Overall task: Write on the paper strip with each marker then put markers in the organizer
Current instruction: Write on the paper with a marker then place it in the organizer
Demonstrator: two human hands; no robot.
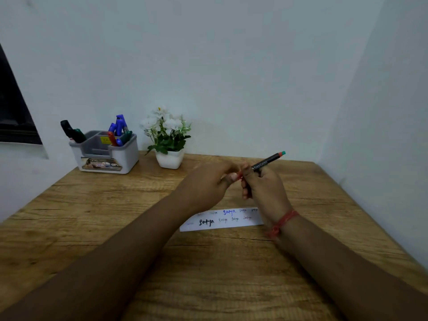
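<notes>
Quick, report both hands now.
Left hand: pinching the red cap end of the marker.
Right hand: gripping the marker's dark barrel.

Dim, flat, cool light with faint shadows, soft overall focus, and wide-angle bending at the edges.

A wooden table with a visible grain is stretching out beneath the hands. Pale walls are meeting in a corner beyond and to the right of them. A dark window is showing far off to their left.
</notes>
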